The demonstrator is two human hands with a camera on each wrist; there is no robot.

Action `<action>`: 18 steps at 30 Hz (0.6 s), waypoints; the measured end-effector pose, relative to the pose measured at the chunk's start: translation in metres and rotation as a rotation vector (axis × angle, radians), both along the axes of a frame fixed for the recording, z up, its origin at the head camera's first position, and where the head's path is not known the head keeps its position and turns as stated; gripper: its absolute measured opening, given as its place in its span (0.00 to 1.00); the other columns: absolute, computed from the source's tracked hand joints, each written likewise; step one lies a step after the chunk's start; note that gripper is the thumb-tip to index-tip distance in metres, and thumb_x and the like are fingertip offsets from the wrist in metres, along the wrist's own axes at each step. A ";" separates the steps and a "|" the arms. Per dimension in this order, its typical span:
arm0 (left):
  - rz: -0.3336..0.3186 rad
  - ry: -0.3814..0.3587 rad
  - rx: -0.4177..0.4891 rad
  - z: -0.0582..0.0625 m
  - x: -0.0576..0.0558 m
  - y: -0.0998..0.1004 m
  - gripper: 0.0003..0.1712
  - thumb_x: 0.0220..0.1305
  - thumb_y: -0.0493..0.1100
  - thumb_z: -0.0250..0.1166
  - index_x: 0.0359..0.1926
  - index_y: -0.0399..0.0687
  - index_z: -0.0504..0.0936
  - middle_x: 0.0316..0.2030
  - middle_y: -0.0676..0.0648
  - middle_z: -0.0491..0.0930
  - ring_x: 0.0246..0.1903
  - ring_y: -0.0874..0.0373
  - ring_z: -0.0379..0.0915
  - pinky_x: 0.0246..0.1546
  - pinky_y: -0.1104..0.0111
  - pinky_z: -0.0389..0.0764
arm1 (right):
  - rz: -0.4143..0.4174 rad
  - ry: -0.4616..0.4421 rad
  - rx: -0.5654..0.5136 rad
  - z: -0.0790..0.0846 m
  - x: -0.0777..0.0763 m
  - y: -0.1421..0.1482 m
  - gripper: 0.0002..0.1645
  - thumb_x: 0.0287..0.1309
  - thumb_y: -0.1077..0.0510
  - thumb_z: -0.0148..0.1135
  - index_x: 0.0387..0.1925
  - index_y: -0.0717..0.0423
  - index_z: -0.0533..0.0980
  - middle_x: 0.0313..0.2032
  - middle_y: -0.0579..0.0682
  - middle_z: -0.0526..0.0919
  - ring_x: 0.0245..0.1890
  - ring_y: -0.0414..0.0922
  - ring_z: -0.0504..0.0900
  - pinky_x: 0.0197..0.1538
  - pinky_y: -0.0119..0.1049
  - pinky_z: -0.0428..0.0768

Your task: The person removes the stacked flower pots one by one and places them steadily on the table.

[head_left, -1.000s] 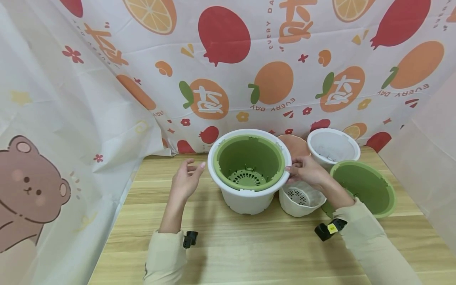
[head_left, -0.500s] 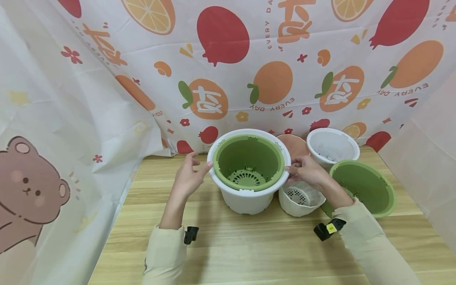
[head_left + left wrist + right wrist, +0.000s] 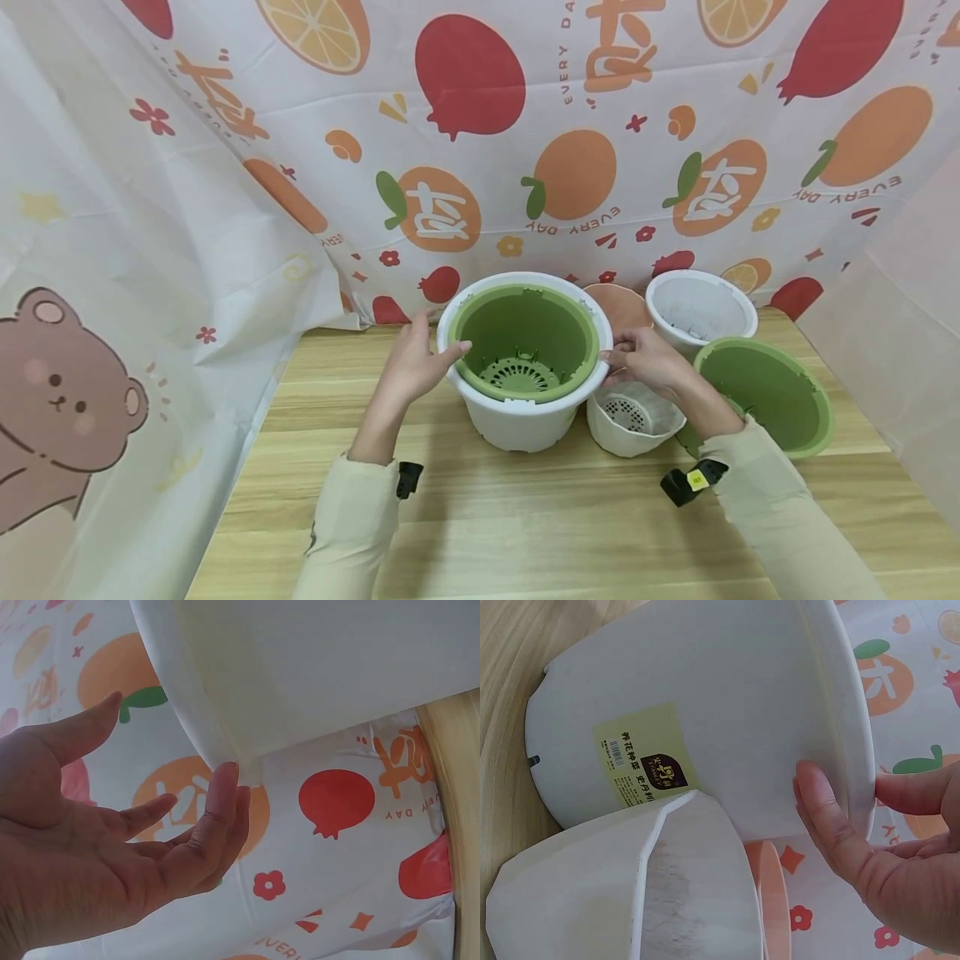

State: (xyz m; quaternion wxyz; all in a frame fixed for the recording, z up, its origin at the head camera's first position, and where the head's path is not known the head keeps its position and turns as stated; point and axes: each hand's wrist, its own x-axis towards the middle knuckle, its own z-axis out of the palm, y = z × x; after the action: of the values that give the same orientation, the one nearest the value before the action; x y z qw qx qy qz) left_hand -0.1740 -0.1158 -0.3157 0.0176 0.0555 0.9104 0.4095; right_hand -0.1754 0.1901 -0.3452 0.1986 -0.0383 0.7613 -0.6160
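Note:
A white flower pot [image 3: 517, 427] stands on the table with a green pot [image 3: 525, 342] nested inside it. My right hand [image 3: 648, 360] pinches the white pot's rim on the right side; in the right wrist view its thumb and fingers lie on either side of that rim. My left hand [image 3: 416, 362] is at the left side of the rim, thumb over the edge and fingers outside. In the left wrist view its fingers are loosely bent and the thumb stands apart from the white pot's wall [image 3: 322, 667]; whether a fingertip touches it, I cannot tell.
To the right stand a small cream pot [image 3: 626, 437], an orange pot [image 3: 618, 307] behind it, a second white pot [image 3: 701, 308] and a tilted green pot [image 3: 787, 400]. A fruit-printed cloth [image 3: 570, 75] hangs behind the wooden table [image 3: 540, 525].
My left hand has moved right and inward to the white pot's rim, and its thumb now reaches over the edge. The right hand and the pots have stayed in place.

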 end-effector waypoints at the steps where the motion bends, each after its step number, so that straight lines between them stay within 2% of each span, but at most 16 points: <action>1: 0.002 -0.004 -0.008 0.001 0.000 0.001 0.41 0.57 0.47 0.65 0.64 0.36 0.56 0.57 0.33 0.63 0.55 0.42 0.61 0.53 0.47 0.69 | 0.000 0.001 0.001 0.000 0.000 0.000 0.18 0.64 0.70 0.45 0.51 0.81 0.60 0.36 0.63 0.77 0.31 0.45 0.81 0.44 0.44 0.81; 7: 0.018 -0.055 -0.078 0.004 -0.002 0.009 0.44 0.55 0.49 0.66 0.66 0.41 0.53 0.57 0.33 0.61 0.54 0.40 0.61 0.50 0.45 0.71 | 0.003 0.003 -0.005 -0.001 -0.001 0.000 0.18 0.63 0.70 0.45 0.51 0.81 0.60 0.36 0.63 0.77 0.31 0.46 0.81 0.46 0.49 0.79; 13: 0.009 -0.046 -0.175 0.004 -0.005 0.015 0.46 0.55 0.49 0.67 0.67 0.40 0.52 0.57 0.29 0.60 0.54 0.37 0.61 0.51 0.45 0.70 | 0.001 0.002 -0.005 0.000 -0.001 0.000 0.18 0.63 0.70 0.45 0.51 0.81 0.60 0.36 0.63 0.76 0.30 0.46 0.80 0.41 0.41 0.83; 18: 0.011 -0.053 -0.226 0.003 -0.008 0.019 0.46 0.54 0.49 0.67 0.67 0.40 0.53 0.58 0.28 0.58 0.55 0.33 0.59 0.55 0.44 0.66 | -0.002 -0.001 -0.001 0.000 -0.001 0.000 0.18 0.63 0.70 0.46 0.51 0.81 0.60 0.36 0.63 0.76 0.30 0.46 0.81 0.44 0.46 0.81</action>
State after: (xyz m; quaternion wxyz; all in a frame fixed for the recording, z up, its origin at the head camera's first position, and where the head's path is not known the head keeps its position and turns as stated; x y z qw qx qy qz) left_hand -0.1822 -0.0965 -0.3123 0.0454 0.0373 0.9504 0.3056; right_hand -0.1763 0.1905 -0.3450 0.1983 -0.0371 0.7610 -0.6166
